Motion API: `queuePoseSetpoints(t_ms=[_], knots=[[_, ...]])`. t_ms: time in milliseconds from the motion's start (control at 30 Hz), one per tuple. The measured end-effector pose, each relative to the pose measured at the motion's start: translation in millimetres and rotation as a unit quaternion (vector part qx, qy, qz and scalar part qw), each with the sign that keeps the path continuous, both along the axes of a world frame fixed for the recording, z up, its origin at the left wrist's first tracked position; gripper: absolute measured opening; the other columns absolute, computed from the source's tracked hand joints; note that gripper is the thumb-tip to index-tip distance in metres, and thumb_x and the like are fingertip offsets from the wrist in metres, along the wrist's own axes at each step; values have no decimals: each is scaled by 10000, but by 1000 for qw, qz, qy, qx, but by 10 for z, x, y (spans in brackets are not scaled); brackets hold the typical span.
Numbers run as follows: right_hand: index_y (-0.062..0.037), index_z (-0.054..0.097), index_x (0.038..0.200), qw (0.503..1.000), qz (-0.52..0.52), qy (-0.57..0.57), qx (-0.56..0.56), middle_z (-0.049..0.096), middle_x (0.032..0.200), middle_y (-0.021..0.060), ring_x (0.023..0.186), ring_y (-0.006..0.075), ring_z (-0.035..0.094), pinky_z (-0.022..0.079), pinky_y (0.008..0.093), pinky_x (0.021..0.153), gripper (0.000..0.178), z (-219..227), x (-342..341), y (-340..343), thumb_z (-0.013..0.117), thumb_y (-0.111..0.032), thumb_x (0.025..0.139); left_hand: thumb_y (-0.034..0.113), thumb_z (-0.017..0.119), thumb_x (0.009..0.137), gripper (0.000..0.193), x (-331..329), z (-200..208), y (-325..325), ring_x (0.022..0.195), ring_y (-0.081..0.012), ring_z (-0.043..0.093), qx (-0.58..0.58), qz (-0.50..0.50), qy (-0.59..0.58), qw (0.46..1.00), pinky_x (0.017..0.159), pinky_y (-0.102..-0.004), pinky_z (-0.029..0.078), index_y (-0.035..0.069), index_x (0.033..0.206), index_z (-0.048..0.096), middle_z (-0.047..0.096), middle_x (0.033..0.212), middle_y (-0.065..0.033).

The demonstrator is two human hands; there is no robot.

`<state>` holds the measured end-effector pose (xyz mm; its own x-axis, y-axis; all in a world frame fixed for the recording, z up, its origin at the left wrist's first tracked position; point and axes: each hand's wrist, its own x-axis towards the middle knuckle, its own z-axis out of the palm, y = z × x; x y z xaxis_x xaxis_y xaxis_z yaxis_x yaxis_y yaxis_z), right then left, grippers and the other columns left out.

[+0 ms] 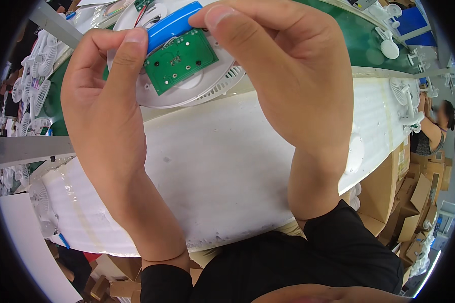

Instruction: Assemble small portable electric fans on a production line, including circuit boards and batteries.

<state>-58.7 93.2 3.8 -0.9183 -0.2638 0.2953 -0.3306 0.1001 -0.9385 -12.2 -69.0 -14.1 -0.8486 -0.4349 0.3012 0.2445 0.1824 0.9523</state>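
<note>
A blue cylindrical battery [174,28] is held at its two ends, the left end pinched by my left hand [106,91] and the right end by my right hand [301,76]. Just below it, a green circuit board [182,63] with small solder points sits on a round white plastic housing [210,83], which has a slotted edge. Thin wires show around the battery, and red and black ones run up to a small green board [142,4] at the top. My fingers cover both battery ends, so whether it touches the housing I cannot tell.
White padding covers the worktable [212,161] under my forearms. A green conveyor belt [359,48] runs behind it. White fans [388,45] stand on the belt and at both sides. Cardboard boxes [414,202] are piled at right, near another person [432,129]. A grey post [33,151] juts in from the left.
</note>
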Motion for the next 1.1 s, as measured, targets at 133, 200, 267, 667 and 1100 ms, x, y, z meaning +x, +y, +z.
queuePoseSetpoints(t_ms=[133, 200, 267, 667, 1100], knots=[[43, 719, 818, 1000, -10, -14, -4, 603, 667, 84, 607, 117, 479, 369, 221, 553, 149, 6, 2, -3, 599, -35, 859, 156, 626, 966, 137, -10, -11, -22, 864, -134, 592, -1, -8, 4, 1000, 808, -205, 461, 20, 982, 641, 664, 979, -83], [42, 719, 812, 999, -13, -29, -7, 600, 663, 80, 605, 114, 476, 366, 220, 550, 150, 27, 12, 9, 597, -35, 856, 157, 630, 964, 138, -10, -17, -25, 862, -134, 591, -4, -6, 2, 1000, 811, -206, 460, 20, 979, 641, 663, 979, -83], [41, 718, 807, 999, -19, -46, -11, 597, 658, 77, 603, 111, 473, 363, 220, 547, 152, 52, 20, 12, 594, -34, 852, 158, 631, 964, 138, -8, -22, -18, 859, -133, 590, -3, -10, 3, 1000, 812, -206, 459, 21, 979, 641, 663, 980, -83], [52, 596, 606, 998, -45, 25, -40, 436, 477, 5, 465, 84, 311, 252, 241, 428, 194, -95, -12, -49, 558, -47, 768, 148, 638, 958, 120, 8, -23, -18, 863, -120, 577, -5, -14, 0, 1000, 820, -204, 449, 30, 973, 642, 654, 968, -80], [34, 686, 711, 921, -206, 311, 110, 660, 770, 205, 622, 349, 608, 518, 385, 600, 367, 59, 123, 259, 595, -298, 837, 51, 446, 1002, 250, -48, 49, -261, 990, -186, 635, 119, -162, -58, 978, 890, -244, 528, -38, 1182, 596, 605, 1178, -149]])
